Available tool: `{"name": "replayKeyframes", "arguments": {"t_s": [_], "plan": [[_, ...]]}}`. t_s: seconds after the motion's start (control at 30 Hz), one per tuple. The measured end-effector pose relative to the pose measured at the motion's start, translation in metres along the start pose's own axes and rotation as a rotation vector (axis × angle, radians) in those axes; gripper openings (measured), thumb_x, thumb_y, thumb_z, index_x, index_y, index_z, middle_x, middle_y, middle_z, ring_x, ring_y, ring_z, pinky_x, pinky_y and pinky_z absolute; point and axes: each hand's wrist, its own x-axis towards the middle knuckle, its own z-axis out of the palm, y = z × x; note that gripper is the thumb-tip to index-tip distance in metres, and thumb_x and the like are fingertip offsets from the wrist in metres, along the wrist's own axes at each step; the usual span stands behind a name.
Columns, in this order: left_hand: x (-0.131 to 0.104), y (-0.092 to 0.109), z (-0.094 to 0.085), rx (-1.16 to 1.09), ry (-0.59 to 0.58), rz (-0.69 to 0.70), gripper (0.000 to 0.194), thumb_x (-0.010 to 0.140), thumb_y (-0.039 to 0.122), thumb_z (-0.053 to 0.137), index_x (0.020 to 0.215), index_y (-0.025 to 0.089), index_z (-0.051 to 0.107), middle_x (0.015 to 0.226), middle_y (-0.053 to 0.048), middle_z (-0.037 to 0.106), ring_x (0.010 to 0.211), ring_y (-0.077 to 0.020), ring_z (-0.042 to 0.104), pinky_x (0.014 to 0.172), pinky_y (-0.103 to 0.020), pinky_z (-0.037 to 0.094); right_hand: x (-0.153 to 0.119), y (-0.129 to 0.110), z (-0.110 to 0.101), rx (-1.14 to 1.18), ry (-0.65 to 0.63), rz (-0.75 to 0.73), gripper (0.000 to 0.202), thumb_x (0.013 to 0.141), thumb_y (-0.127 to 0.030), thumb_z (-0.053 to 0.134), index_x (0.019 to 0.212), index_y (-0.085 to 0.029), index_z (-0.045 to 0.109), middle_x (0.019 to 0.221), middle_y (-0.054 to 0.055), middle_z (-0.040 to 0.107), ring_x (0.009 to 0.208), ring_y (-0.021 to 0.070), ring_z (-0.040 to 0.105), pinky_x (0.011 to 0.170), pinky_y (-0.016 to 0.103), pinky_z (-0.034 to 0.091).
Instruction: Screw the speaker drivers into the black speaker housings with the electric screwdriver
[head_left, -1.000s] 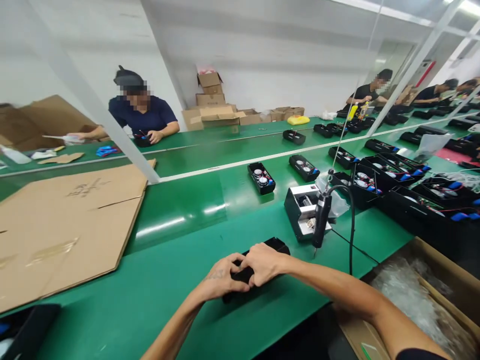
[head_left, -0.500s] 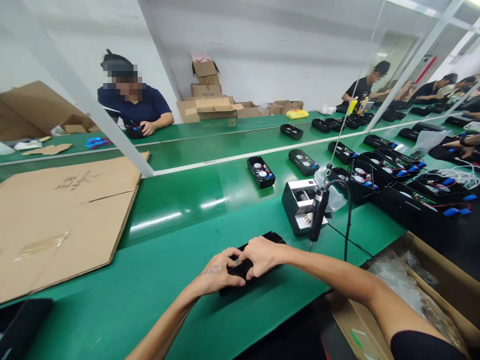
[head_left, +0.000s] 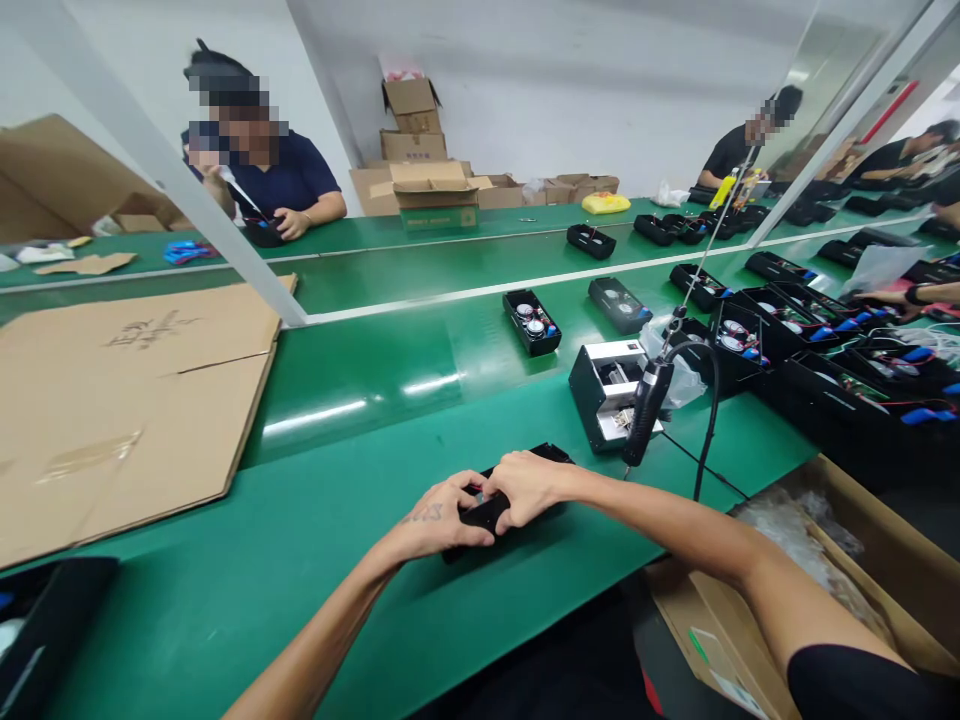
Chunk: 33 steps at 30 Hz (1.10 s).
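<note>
A black open case lies on the green work surface in front of me. My left hand grips its left end, with thumb and fingers bent over the near and far walls. Against its middle, my right hand is closed on the same case, its fingers close to those of my left hand. Small parts inside the case are mostly hidden by my fingers. Just beyond my right hand stand a black and silver device and a hanging black screwdriver.
Flattened cardboard covers the left side. Black cases with round white parts stand beyond and to the right. An open carton is at lower right. Another person works across the table.
The camera view has shifted slightly, so the scene sits higher in the picture. My hands keep nearly the same hold on the case. The person opposite has raised a hand towards the head.
</note>
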Motion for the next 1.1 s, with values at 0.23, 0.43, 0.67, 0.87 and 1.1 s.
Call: {"name": "replayKeyframes", "arguments": {"t_s": [0.23,0.43,0.67,0.87,1.1], "plan": [[0.003,0.000,-0.001,-0.018,0.005,-0.006,0.033,0.067,0.053,0.082,0.068,0.022,0.071,0.135,-0.002,0.071,0.103,-0.0220,0.065,0.088,-0.030,0.050,0.006,0.000,0.002,0.047,0.022,-0.005,0.047,0.081,-0.046,0.085,0.123,-0.024,0.084,0.090,0.007,0.084,0.093,0.0315,0.079,0.066,0.032,0.042],[0.004,-0.004,-0.001,-0.034,0.003,0.015,0.037,0.070,0.057,0.083,0.065,0.022,0.071,0.127,0.000,0.072,0.102,-0.0207,0.065,0.089,-0.029,0.050,0.011,0.002,-0.001,0.109,0.003,-0.018,0.041,0.079,-0.045,0.086,0.112,-0.021,0.086,0.082,0.003,0.081,0.084,0.0272,0.076,0.067,0.031,0.044],[0.005,-0.011,0.004,-0.032,0.019,0.069,0.034,0.075,0.056,0.083,0.070,0.023,0.079,0.128,-0.002,0.072,0.106,-0.0218,0.069,0.096,-0.031,0.052,0.007,0.001,0.003,0.059,0.037,-0.059,0.042,0.085,-0.039,0.080,0.125,-0.025,0.083,0.087,0.004,0.084,0.085,0.0275,0.077,0.067,0.031,0.041],[-0.010,-0.014,0.029,0.130,0.138,0.167,0.017,0.078,0.047,0.087,0.083,0.031,0.085,0.128,-0.003,0.074,0.135,-0.0347,0.058,0.120,-0.051,0.042,-0.021,-0.017,0.026,-0.082,0.115,-0.086,0.036,0.090,-0.034,0.076,0.124,-0.022,0.079,0.093,0.008,0.085,0.089,0.0304,0.079,0.077,0.037,0.049],[-0.028,-0.038,0.093,0.551,0.609,0.479,0.006,0.082,0.032,0.087,0.086,0.033,0.083,0.131,-0.002,0.077,0.145,-0.0406,0.052,0.116,-0.059,0.043,-0.099,0.022,0.079,0.199,1.469,0.293,0.020,0.105,-0.033,0.060,0.121,-0.025,0.069,0.110,0.011,0.077,0.104,0.0280,0.074,0.092,0.044,0.061]]}}
